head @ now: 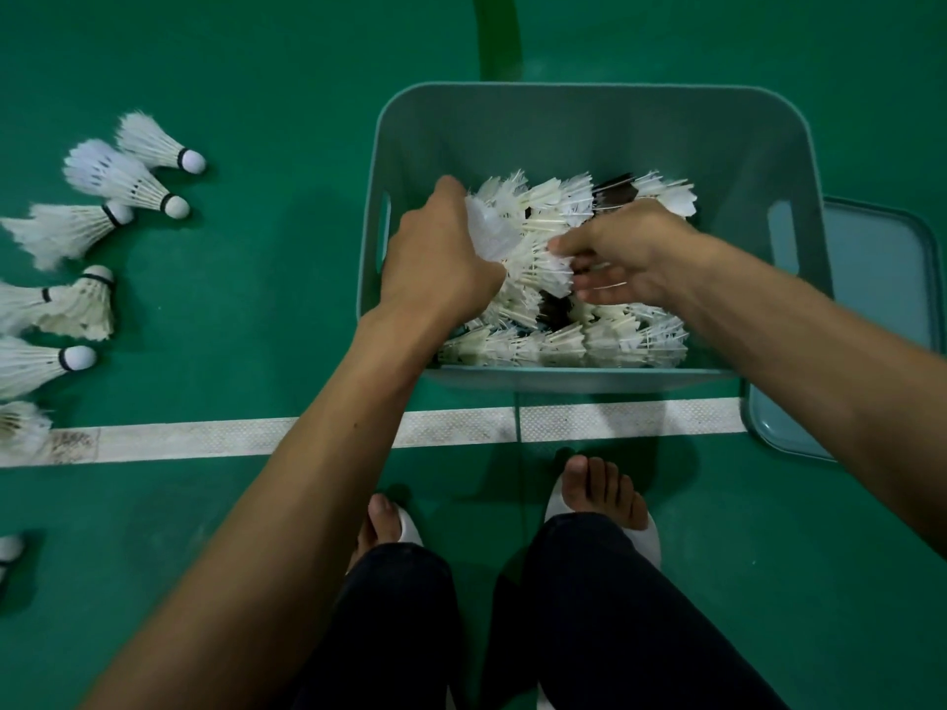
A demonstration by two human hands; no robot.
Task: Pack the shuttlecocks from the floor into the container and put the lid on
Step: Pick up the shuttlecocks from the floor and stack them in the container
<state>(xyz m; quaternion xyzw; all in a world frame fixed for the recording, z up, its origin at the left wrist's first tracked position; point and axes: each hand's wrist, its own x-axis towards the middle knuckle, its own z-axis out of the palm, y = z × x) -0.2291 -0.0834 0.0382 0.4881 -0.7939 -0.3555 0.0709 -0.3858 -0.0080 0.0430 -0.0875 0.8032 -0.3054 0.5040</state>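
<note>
A teal plastic container (589,120) stands on the green floor, holding a heap of white feather shuttlecocks (563,340). My left hand (435,253) is inside its left half, closed around a white shuttlecock (489,233). My right hand (622,253) reaches in from the right, fingertips pinching the feathers of a shuttlecock (546,271) in the heap. Several loose shuttlecocks (123,176) lie on the floor at the left. The teal lid (871,310) lies flat on the floor against the container's right side.
A white court line (230,440) runs across the floor just in front of the container. My feet in white slides (604,504) stand below it, with my dark trouser legs at the bottom. One more shuttlecock (10,548) sits at the far left edge.
</note>
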